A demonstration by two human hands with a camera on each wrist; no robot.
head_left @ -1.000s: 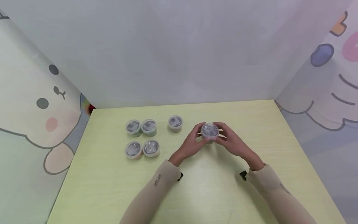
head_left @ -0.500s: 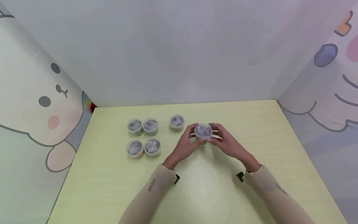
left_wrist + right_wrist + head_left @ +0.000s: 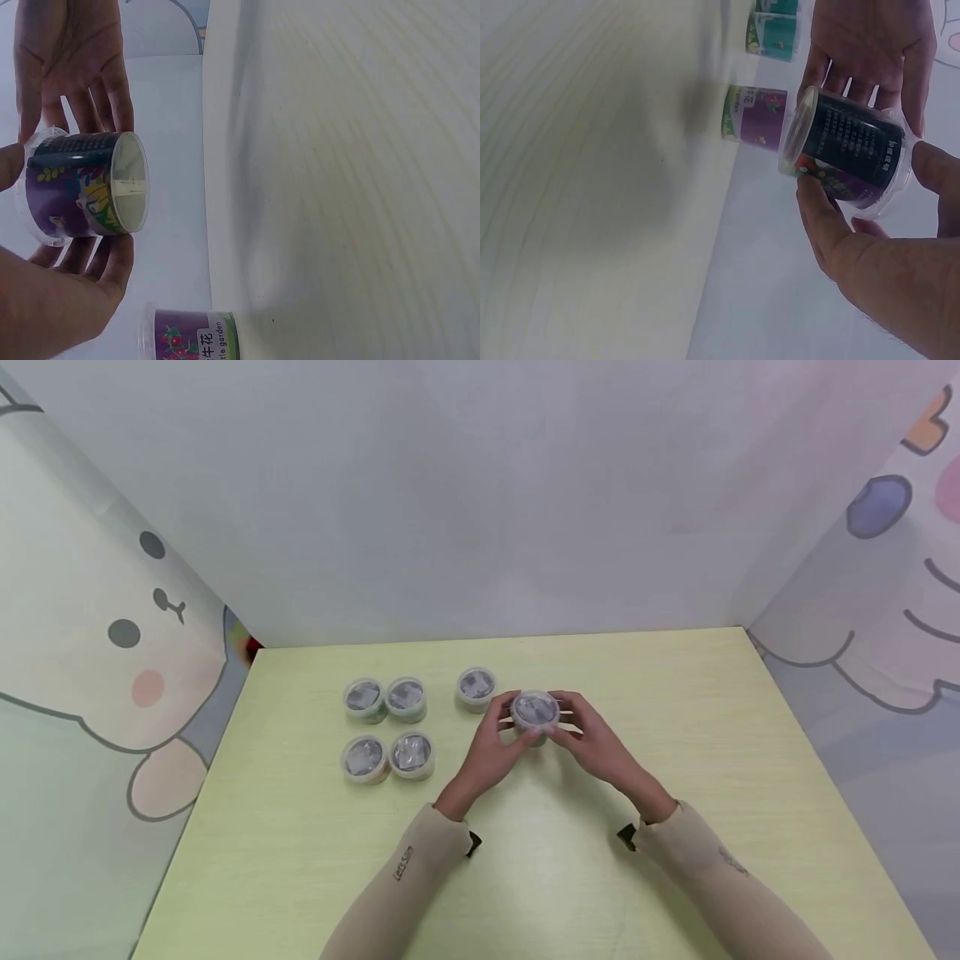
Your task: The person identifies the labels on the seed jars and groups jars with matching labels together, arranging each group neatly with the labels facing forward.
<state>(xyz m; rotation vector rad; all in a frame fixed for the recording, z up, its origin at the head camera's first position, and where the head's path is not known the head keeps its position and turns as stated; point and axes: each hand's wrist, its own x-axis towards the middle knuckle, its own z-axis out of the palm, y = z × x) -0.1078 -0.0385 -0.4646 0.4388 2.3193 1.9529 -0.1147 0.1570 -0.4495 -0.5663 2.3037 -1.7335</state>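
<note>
Both hands hold one small lidded plastic cup (image 3: 536, 709) above the table, to the right of the middle. Its wrapper is purple and dark green with a leafy print (image 3: 71, 184), and its lid is clear. My left hand (image 3: 491, 747) grips the left side, thumb near the lid and fingers round the wall. From the opposite side my right hand (image 3: 596, 747) grips it the same way. The cup's pale bottom (image 3: 131, 182) hangs apart from the tabletop. A similar purple cup (image 3: 476, 687) stands on the table just beyond my left hand.
On the left of the pale yellow table (image 3: 300, 860) stand two pairs of lidded cups, a back pair (image 3: 386, 699) and a front pair (image 3: 388, 757). Teal wrappers (image 3: 772, 36) show on two cups. White walls with cartoon prints (image 3: 150, 635) enclose the table's back and sides.
Both hands have carried the held cup leftward, closer to the single purple cup. The view has shifted slightly; the standing cups keep their places.
</note>
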